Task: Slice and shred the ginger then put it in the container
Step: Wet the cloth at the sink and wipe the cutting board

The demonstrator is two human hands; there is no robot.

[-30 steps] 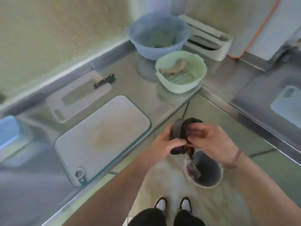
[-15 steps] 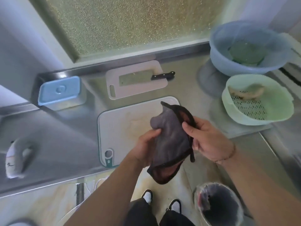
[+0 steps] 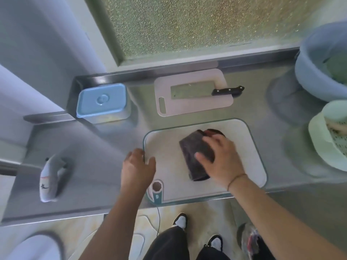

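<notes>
A large white cutting board point(image 3: 244, 147) lies at the counter's front edge. My right hand point(image 3: 221, 158) presses flat on a folded dark cloth point(image 3: 193, 151) in the middle of that board. My left hand point(image 3: 138, 166) rests on the board's left edge, fingers curled over it. The ginger point(image 3: 336, 126) lies in a pale green colander point(image 3: 319, 143) at the far right. A cleaver point(image 3: 189, 91) with a black handle rests on a smaller pinkish board point(image 3: 193, 107) behind. The metal container with a blue lid point(image 3: 101, 100) stands at the back left.
A blue basin point(image 3: 309, 72) sits at the back right by the frosted window. A white and grey object point(image 3: 50, 179) lies on the steel counter to the left. A bin point(image 3: 249, 239) stands on the floor by my feet.
Both hands held the cloth up in the air before; now it is folded flat on the big board under my right hand, and my left hand has let go and moved to the board's edge.
</notes>
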